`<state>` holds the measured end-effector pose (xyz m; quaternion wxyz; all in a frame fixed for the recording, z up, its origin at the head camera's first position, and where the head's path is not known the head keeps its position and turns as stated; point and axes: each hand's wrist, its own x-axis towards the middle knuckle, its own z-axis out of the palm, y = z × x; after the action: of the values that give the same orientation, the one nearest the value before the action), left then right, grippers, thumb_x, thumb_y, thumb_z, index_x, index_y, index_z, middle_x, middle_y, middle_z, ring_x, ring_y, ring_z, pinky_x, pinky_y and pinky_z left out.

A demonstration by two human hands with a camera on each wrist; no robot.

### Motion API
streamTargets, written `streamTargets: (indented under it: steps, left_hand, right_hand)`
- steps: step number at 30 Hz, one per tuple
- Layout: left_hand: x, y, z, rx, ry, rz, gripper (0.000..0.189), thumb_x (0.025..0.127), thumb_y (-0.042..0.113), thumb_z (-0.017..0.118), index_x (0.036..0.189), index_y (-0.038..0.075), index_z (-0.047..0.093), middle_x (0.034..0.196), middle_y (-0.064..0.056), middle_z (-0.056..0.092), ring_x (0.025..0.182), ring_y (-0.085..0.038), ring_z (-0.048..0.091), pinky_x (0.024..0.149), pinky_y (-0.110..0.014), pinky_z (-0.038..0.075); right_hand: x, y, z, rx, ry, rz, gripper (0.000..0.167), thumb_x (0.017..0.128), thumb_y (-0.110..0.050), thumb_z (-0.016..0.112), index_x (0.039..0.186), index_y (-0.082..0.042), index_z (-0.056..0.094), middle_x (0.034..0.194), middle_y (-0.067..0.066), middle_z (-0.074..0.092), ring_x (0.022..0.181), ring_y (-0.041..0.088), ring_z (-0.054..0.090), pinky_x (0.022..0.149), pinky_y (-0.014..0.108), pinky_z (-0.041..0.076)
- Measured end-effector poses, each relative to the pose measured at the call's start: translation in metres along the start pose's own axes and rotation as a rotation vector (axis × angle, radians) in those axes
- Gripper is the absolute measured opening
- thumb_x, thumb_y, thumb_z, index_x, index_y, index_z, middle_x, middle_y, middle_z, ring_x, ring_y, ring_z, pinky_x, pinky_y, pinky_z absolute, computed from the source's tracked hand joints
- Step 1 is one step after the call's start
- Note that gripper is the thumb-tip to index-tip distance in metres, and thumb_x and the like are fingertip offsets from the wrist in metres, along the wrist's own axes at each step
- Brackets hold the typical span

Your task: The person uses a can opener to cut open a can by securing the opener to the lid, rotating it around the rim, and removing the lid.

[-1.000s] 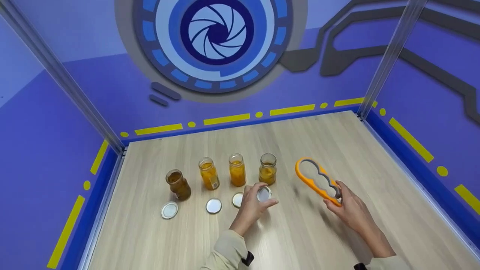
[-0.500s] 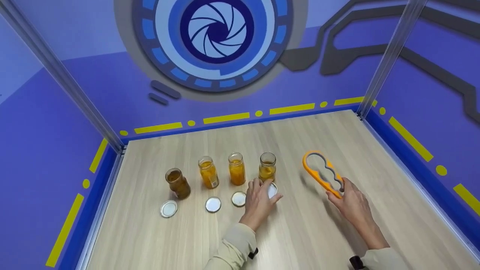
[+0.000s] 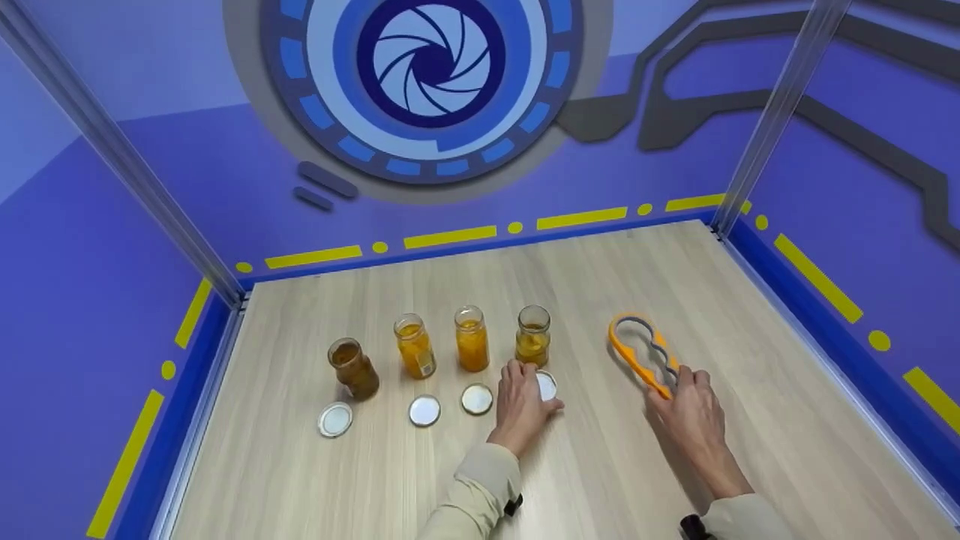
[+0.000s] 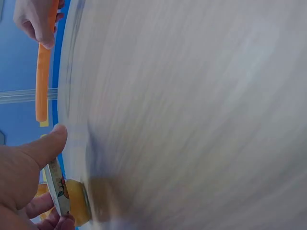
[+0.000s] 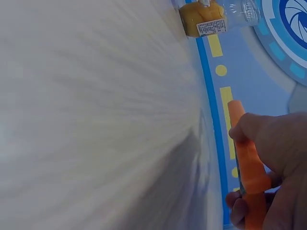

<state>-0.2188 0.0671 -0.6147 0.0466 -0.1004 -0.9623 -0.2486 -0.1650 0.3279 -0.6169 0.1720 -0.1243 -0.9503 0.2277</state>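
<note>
My left hand (image 3: 521, 409) pinches a white jar lid (image 3: 546, 385) between thumb and fingers, low over the table just in front of the rightmost open jar (image 3: 533, 341). Part of the lid is hidden by the fingers; its patterned rim shows edge-on in the left wrist view. My right hand (image 3: 694, 416) grips one end of an orange jar opener (image 3: 634, 361) with a grey wavy inner edge. The opener's looped end points away to the far left, raised off the table with its shadow below.
Left of that jar stand two uncapped jars of orange fruit, one in the middle (image 3: 472, 345) and one labelled (image 3: 415, 351), plus a brown jar (image 3: 355, 373). Three lids (image 3: 476, 399) (image 3: 424, 410) (image 3: 334, 419) lie in front. Blue walls (image 3: 450, 202) bound the wooden table (image 3: 600, 480).
My left hand has moved slightly right and lowered the lid, uncovering the lid beside it. My right hand has shifted the jar opener a little to the right, then slightly down.
</note>
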Motion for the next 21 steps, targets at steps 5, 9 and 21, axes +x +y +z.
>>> streamTargets:
  steps: [5, 9, 21]
  left_hand:
    - [0.003, 0.000, 0.006, 0.034, -0.033, -0.002, 0.070, 0.069, 0.048, 0.094, 0.115, 0.005, 0.063, 0.102, -0.005, 0.047, 0.099, -0.024, 0.051, 0.088, -0.038, 0.047]
    - [0.003, -0.001, 0.012, 0.091, -0.041, 0.015, 0.073, 0.067, 0.053, 0.093, 0.115, 0.006, 0.064, 0.101, -0.004, 0.048, 0.098, -0.024, 0.050, 0.088, -0.038, 0.047]
    - [0.004, -0.005, 0.025, 0.167, -0.029, 0.025, 0.080, 0.065, 0.067, 0.087, 0.115, 0.009, 0.062, 0.100, -0.004, 0.049, 0.093, -0.023, 0.050, 0.082, -0.037, 0.043]
  right_hand:
    - [0.000, -0.003, 0.007, 0.010, -0.042, 0.087, 0.063, 0.092, -0.025, 0.069, 0.134, 0.018, 0.049, 0.110, 0.032, 0.050, 0.094, 0.046, 0.059, 0.080, 0.059, 0.051]
    - [-0.003, -0.003, 0.012, 0.025, -0.010, 0.084, 0.061, 0.090, -0.023, 0.071, 0.128, 0.020, 0.051, 0.105, 0.033, 0.051, 0.093, 0.048, 0.057, 0.077, 0.058, 0.048]
    - [-0.003, -0.001, 0.016, 0.036, -0.051, 0.170, 0.059, 0.088, -0.022, 0.071, 0.122, 0.023, 0.054, 0.103, 0.030, 0.050, 0.093, 0.045, 0.053, 0.074, 0.054, 0.046]
